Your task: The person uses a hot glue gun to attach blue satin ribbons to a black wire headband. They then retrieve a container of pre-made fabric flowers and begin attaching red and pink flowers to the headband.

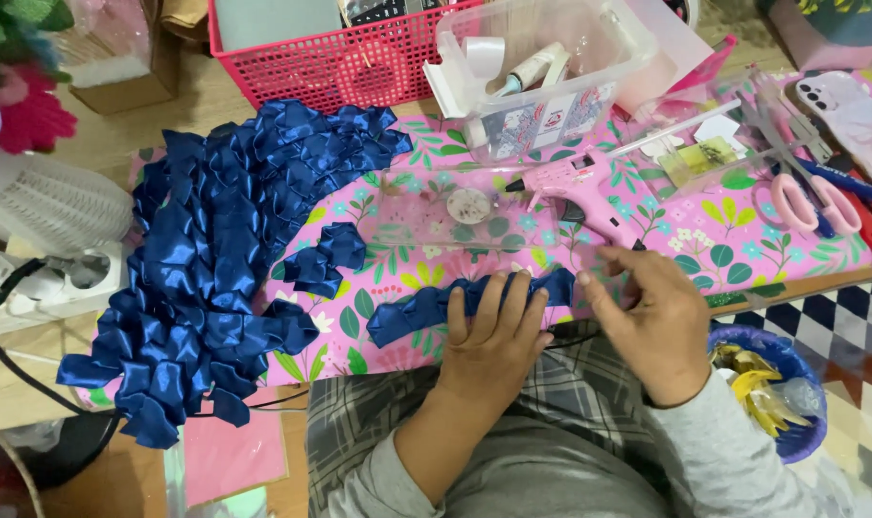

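1. Surface: a low wooden table point(196, 105), its middle covered by a pink sheet printed with leaves and flowers point(733, 240). A black-and-white chequered floor point(853, 331) shows at the right.
2. Ribbon strip point(460, 302): one length of dark blue satin, folded into a row of glossy pointed petals, lying along the near edge of the pink sheet in front of the person.
3. Left hand point(493, 336): lies flat, palm down, fingers spread, pressing on the strip; not closed around it.
4. Right hand point(651, 321): fingers curled at the strip's right end; whether they pinch the ribbon cannot be told.
5. Heap of folded blue ribbon pieces point(215, 269): too many to count, spread over the left of the sheet; one small separate cluster point(325, 259) lies beside it.
6. Glue gun point(580, 192): one, pink, lying just beyond the hands.
7. Scissors point(810, 187): one pair with pink handles, at the right.
8. Containers: one red mesh basket point(321, 62); one clear plastic tub point(551, 67) holding tape rolls.
9. Phone point(853, 115): one, at the far right.
10. Power strip point(67, 278): one, white, at the left edge.
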